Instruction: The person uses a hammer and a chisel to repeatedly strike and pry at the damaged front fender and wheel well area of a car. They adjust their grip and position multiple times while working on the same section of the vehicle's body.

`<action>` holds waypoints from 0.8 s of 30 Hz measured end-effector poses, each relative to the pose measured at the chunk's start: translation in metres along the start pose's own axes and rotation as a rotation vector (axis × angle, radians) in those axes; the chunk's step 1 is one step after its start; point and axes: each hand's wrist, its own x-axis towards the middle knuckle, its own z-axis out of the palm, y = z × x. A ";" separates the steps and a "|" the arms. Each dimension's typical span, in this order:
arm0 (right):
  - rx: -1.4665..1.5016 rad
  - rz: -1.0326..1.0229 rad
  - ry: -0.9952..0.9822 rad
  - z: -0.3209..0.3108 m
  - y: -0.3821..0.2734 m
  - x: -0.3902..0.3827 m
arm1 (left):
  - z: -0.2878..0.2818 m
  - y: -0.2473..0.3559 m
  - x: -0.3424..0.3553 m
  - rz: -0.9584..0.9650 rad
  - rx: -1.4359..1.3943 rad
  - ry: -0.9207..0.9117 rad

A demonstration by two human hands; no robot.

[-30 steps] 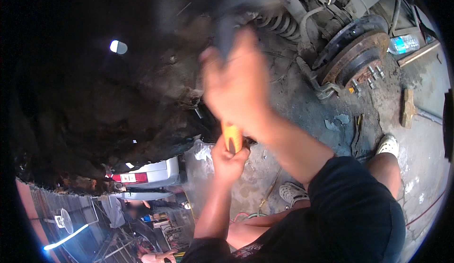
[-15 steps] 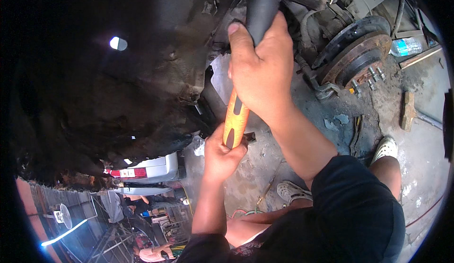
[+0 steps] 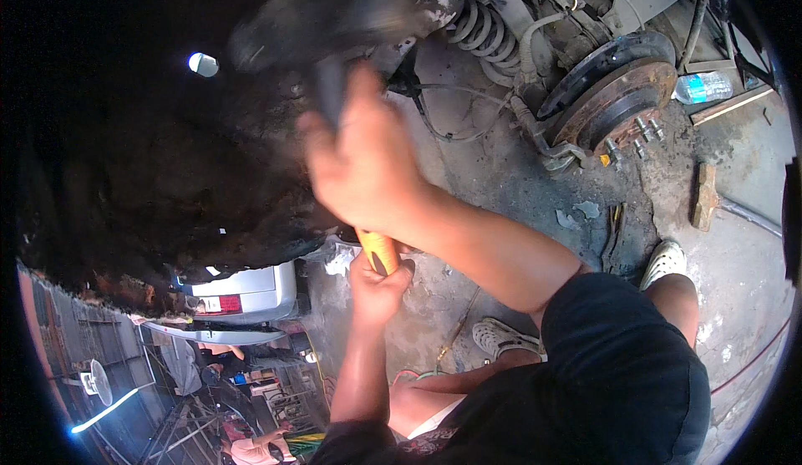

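Both my hands are on a sledgehammer [image 3: 380, 254] with a yellow-orange handle and black upper shaft. My left hand [image 3: 378, 294] is closed round the handle's lower end. Higher up, my right hand [image 3: 368, 160] wraps the shaft just under the head; motion smears its fingers. The grey block-shaped head is badly blurred. It is in front of a dark, dirty, rusted vehicle panel [image 3: 167, 172] with a small hole. Whether the head touches the panel I cannot tell.
At the right are a rusty brake disc [image 3: 614, 110] with studs and a coil spring [image 3: 484, 35]. A hammer [image 3: 704, 198] and a plastic bottle [image 3: 703, 87] lie on the floor. My feet wear light clogs [image 3: 666, 263]. A silver car [image 3: 251, 289] and people stand at lower left.
The hammer's head and my right hand have swung left across the dark panel, uncovering the coil spring. My left hand has shifted slightly left and down, still gripping the handle's end.
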 end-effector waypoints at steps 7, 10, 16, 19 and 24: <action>-0.336 0.093 -0.488 0.094 0.057 0.000 | 0.030 -0.043 -0.002 -0.104 -0.409 0.271; -0.301 0.081 -0.525 0.088 0.083 -0.004 | 0.036 -0.073 -0.005 -0.096 -0.467 0.050; -0.535 0.228 -0.448 -0.008 0.083 -0.047 | 0.077 -0.042 0.003 -0.229 -0.801 -0.460; -0.814 -0.194 -0.300 -0.067 0.117 -0.079 | 0.118 -0.066 0.023 -0.408 -0.951 -0.617; -1.233 0.440 -0.457 -0.161 0.109 -0.116 | 0.193 -0.081 -0.015 -0.626 -1.173 -0.974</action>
